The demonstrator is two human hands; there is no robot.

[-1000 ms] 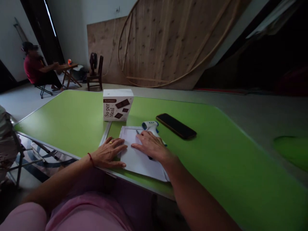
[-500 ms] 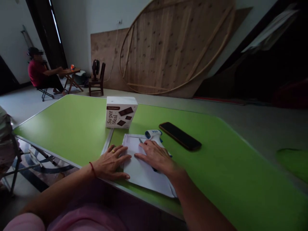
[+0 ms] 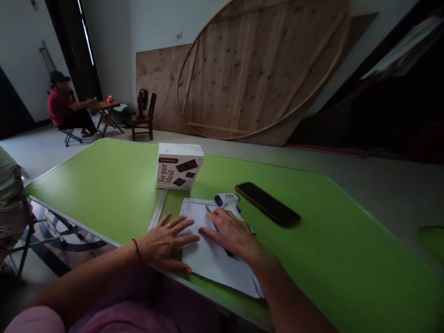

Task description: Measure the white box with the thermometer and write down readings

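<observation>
My left hand lies flat with its fingers spread, across the left edge of a white paper pad and the near edge of the green table. My right hand rests palm down on the pad over a dark pen. Its thumb and index finger are stretched out and apart, and the middle of the pen is hidden beneath the hand. Beyond the right fingers, a white and blue infrared thermometer lies at the pad's far right side, its handle partly covered by the hand.
A white "Su-per Meal" box stands behind the pad. Right of the thermometer lies a dark phone. The green table has a seam near the box. Across the room, a person sits at a small wooden table.
The view has shifted slightly, so everything on the table appears a little lower and farther right. My left fingers are spread wider. The right hand stays over the pen.
</observation>
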